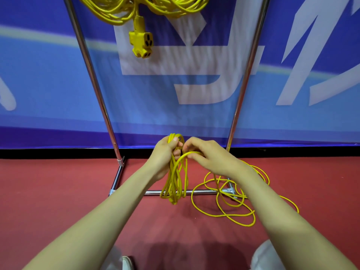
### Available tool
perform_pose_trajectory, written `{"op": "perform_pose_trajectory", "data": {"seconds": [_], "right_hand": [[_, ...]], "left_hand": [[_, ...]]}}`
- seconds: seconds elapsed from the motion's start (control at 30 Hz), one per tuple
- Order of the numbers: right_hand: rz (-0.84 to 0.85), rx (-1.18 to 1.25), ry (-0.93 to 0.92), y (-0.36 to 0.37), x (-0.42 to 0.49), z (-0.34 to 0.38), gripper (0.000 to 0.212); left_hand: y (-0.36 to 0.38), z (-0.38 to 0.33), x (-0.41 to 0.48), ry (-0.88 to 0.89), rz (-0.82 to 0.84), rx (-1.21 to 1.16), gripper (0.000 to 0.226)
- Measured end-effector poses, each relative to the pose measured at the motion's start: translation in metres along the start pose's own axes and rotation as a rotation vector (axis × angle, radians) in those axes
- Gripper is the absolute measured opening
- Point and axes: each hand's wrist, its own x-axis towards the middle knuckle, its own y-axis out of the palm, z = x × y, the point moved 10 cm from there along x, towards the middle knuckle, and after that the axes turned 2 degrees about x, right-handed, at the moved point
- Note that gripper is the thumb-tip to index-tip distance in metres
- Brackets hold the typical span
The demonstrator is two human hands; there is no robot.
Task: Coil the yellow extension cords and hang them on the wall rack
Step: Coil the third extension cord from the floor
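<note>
From the head camera: gripped the bunch of yellow loops [173, 186] at its top with the left hand [165, 154], fingers curled tight round it. Pinched the next turn of cord [180, 158] with the right hand [208, 155], just beside the left. Saw the loose cord [243, 225] tangled on the red floor [58, 191] by the rack's foot bar [204, 191], and other yellow cords [120, 12] hung high above. Needed, most likely, to match each new loop to the others and shake tangles out first.
</note>
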Motion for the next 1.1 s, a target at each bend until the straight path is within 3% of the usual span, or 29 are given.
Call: {"op": "perform_pose_trajectory", "data": {"seconds": [0.07,0.23,0.33,0.43,0.57,0.73,0.83,0.93,1.03,1.1], "right_hand": [[-0.061,-0.238,-0.054,-0.004,-0.001,0.005,0.024],[-0.121,-0.342,0.324,-0.014,-0.005,-0.039,0.057],[-0.183,-0.158,0.410,-0.018,-0.009,-0.049,0.063],[-0.265,0.108,0.404,-0.030,-0.007,-0.046,0.054],[-0.115,0.448,0.322,-0.018,-0.002,-0.043,0.028],[-0.096,0.587,0.248,-0.022,0.000,-0.039,0.022],[-0.036,0.357,0.196,-0.023,-0.002,-0.042,0.017],[0.143,0.026,0.224,-0.003,-0.010,-0.060,0.017],[0.297,-0.020,0.333,0.021,-0.020,-0.083,0.020],[0.266,-0.074,0.397,0.018,-0.023,-0.097,0.018]], "left_hand": [[0.008,-0.001,-0.003,0.018,0.026,0.019,0.020],[0.011,-0.002,-0.005,0.011,0.007,-0.027,0.018],[0.013,0.001,-0.006,-0.011,0.033,0.016,0.022],[0.020,0.001,-0.007,-0.012,0.116,0.041,0.029],[0.032,-0.001,-0.017,0.039,0.269,0.271,0.043],[0.035,0.000,-0.019,0.042,0.341,0.299,0.021],[0.030,-0.008,-0.018,0.048,0.349,0.198,0.015],[0.018,-0.023,-0.015,0.051,0.304,0.090,0.015],[-0.001,-0.035,-0.010,0.067,0.211,-0.027,0.014],[-0.010,-0.035,-0.007,0.080,0.171,-0.061,0.015]]}}
